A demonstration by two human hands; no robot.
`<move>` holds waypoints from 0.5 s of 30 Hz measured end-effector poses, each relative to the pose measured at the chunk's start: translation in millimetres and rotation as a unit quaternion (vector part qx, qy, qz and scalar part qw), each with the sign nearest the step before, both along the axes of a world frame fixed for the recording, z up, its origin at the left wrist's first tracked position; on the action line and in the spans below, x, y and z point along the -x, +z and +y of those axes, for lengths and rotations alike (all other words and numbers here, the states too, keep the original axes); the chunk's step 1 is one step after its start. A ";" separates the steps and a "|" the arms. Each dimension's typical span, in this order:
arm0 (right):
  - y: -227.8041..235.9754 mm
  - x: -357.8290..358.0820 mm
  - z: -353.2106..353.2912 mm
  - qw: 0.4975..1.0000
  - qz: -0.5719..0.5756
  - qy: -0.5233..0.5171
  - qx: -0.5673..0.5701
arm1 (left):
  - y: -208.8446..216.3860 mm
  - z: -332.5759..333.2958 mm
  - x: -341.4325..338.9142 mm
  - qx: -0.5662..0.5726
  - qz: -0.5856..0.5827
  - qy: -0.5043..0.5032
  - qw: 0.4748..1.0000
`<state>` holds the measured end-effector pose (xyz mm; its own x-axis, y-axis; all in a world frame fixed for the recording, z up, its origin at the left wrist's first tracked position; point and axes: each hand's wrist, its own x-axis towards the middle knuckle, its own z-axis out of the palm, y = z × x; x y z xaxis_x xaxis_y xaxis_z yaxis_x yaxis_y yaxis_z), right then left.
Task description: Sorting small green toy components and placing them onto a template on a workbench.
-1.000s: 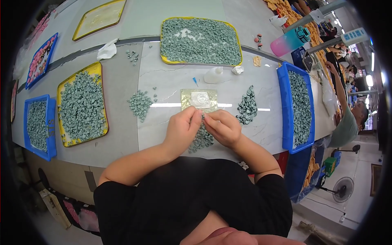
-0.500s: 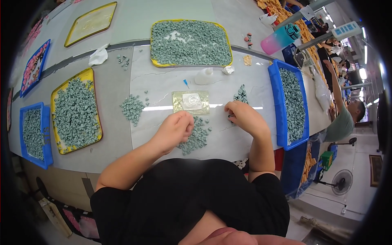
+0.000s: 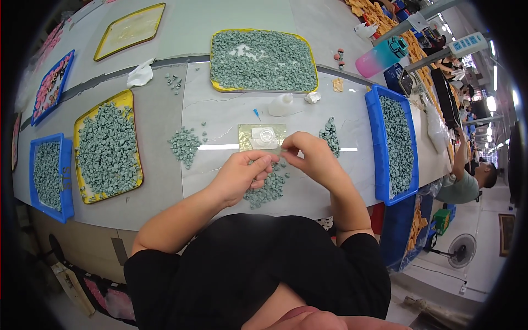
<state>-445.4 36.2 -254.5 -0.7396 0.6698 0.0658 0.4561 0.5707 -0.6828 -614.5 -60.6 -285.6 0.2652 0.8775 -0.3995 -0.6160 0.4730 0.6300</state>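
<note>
My left hand (image 3: pixel 240 175) and my right hand (image 3: pixel 311 158) meet fingertip to fingertip over a pile of small grey-green pieces (image 3: pixel 268 190). Both are pinched closed; whatever sits between the fingertips is too small and covered to make out. Just beyond them lies a yellowish square plate (image 3: pixel 247 131) bearing a white patch with a round swirl (image 3: pixel 265 136). To the right of it is a narrow heap of darker green pieces (image 3: pixel 330 136), and to the left a looser heap of green pieces (image 3: pixel 185 145).
A white squeeze bottle (image 3: pixel 281 104) and a blue dispensing tip (image 3: pixel 256 113) lie behind the plate. Yellow-rimmed trays of green pieces stand at the back (image 3: pixel 264 61) and left (image 3: pixel 107 148). Blue bins flank the table, right (image 3: pixel 375 144) and left (image 3: pixel 67 181). A person (image 3: pixel 467 179) is at far right.
My right hand has come left from the darker green heap to my left hand's fingertips. My left hand has turned a little toward it. The whole view has shifted slightly.
</note>
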 end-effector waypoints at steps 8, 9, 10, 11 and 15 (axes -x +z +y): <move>-5.6 11.3 -17.2 0.977 0.095 0.091 -0.167 | -4.2 -0.6 4.0 0.003 0.031 0.035 0.999; -5.1 12.1 -18.5 0.973 0.090 0.099 -0.186 | -5.7 -0.7 4.4 -0.001 0.035 0.047 0.998; -5.2 12.6 -19.0 0.969 0.085 0.107 -0.206 | -5.8 -1.2 4.3 -0.001 0.036 0.048 0.998; -5.3 12.7 -18.5 0.969 0.084 0.107 -0.206 | -5.7 -1.2 4.3 -0.006 0.047 0.044 0.998; -10.5 10.3 -12.5 0.964 0.096 0.105 -0.224 | -8.3 -0.5 6.2 -0.011 0.023 0.027 0.999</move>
